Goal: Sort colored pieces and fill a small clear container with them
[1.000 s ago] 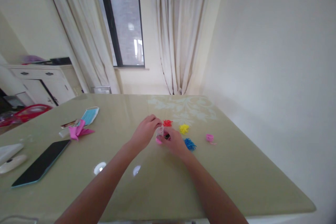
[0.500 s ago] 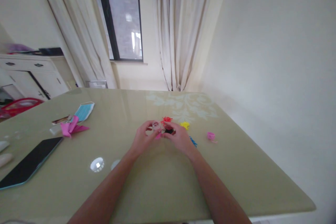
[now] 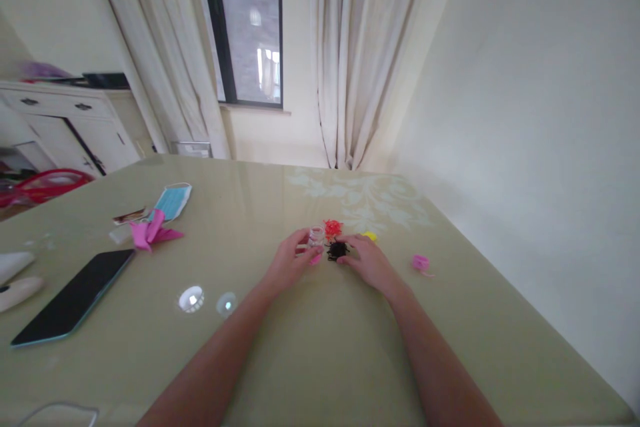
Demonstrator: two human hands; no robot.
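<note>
And here we go: L hand [image 3: 289,265] has its fingers wrapped on the clear jar [image 3: 316,235], thumb on the near side, others round the left, so the mouth stays unblocked and faces up, tipped a bit toward the viewer, prob. to keep the inside easy to see. Small pink piece [image 3: 315,259] shows just under the thumb; can't tell if it's held or on the surface [image 3: 320,347]. Over to R hand [image 3: 373,263]: fingers spread, thumb near and index far, black bundle [image 3: 337,251] sitting btwn the tips on the surface, right of the jar. Looks like a loose cupping, maybe to stop the strands scattering; can't tell if any are touched. Red bundle [image 3: 333,228] lies just beyond the black one, yellow bundle [image 3: 370,235] peeks out past R hand's far edge, partly hidden. Each colour has its own spot, prob. so they don't mix, all w/in short reach. Pink spool-like piece [image 3: 421,263] sits alone, right of R hand, trailing a tail. Far left, phone-like slab [image 3: 75,295], pink folded shape [image 3: 154,232] & blue mask [image 3: 172,201] are well apart from the hands, prob. parked to leave elbow room.
</note>
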